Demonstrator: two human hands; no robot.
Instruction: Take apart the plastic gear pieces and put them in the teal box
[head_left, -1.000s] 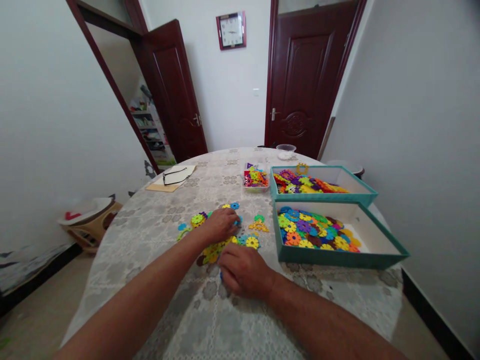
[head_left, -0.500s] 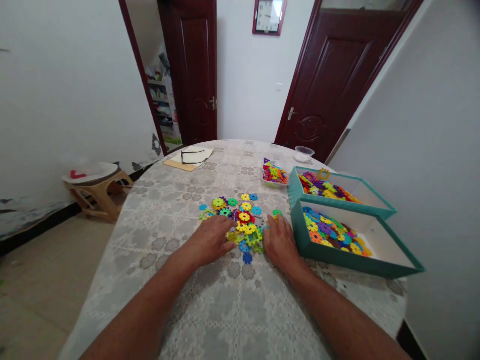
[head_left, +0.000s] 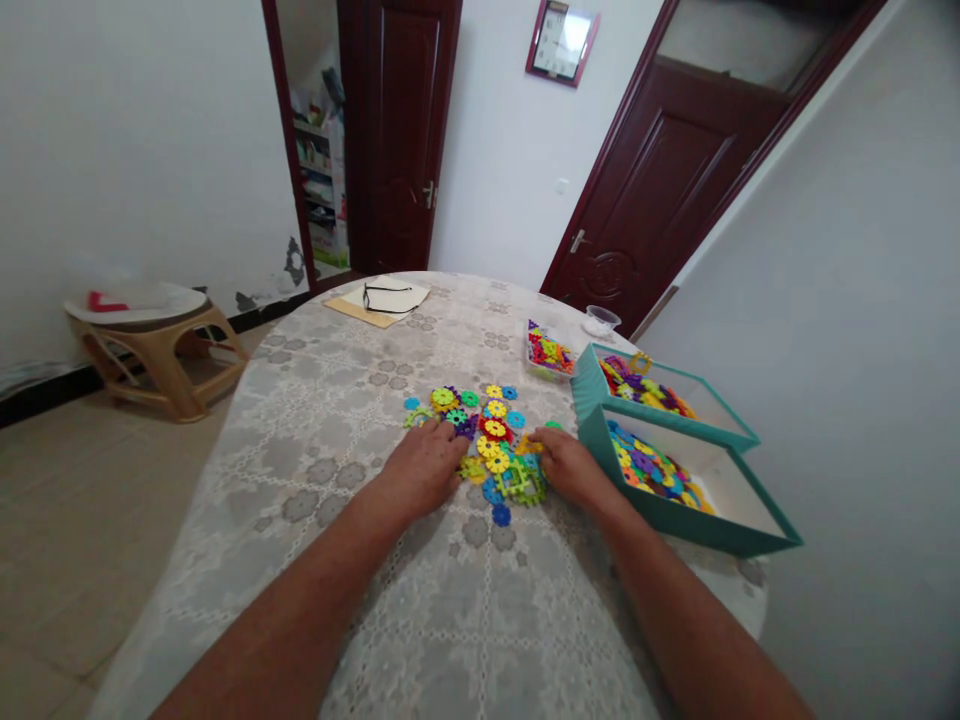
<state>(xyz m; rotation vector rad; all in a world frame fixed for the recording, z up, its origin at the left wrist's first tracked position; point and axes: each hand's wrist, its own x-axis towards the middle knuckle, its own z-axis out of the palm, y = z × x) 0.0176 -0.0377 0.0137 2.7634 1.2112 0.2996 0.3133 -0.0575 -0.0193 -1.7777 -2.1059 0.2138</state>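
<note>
Flower-shaped plastic snap pieces [head_left: 495, 428] in yellow, red, blue, green and purple lie in a loose pile at the middle of the table. On the pile's left side rests my left hand [head_left: 426, 468], palm down, its fingers lying over purple and green pieces. Across the pile, my right hand [head_left: 568, 464] pinches a yellow-orange plastic piece [head_left: 529, 444] between thumb and forefinger. Beside that hand are lime-green square-shaped pieces [head_left: 517, 480]. A dark blue flower piece [head_left: 501, 515] sits alone at the near edge.
Two teal boxes [head_left: 694, 530] of colourful pieces stand at the right. Behind them are a clear tub [head_left: 550, 358] of pieces and a clear bowl [head_left: 601, 320]. Eyeglasses [head_left: 390, 298] lie on papers at the far left. A stool [head_left: 169, 360] stands left of the table.
My right hand has closed its fingers on the yellow-orange piece. My left hand has shifted slightly left and now lies flatter on the pile. The camera view has tilted.
</note>
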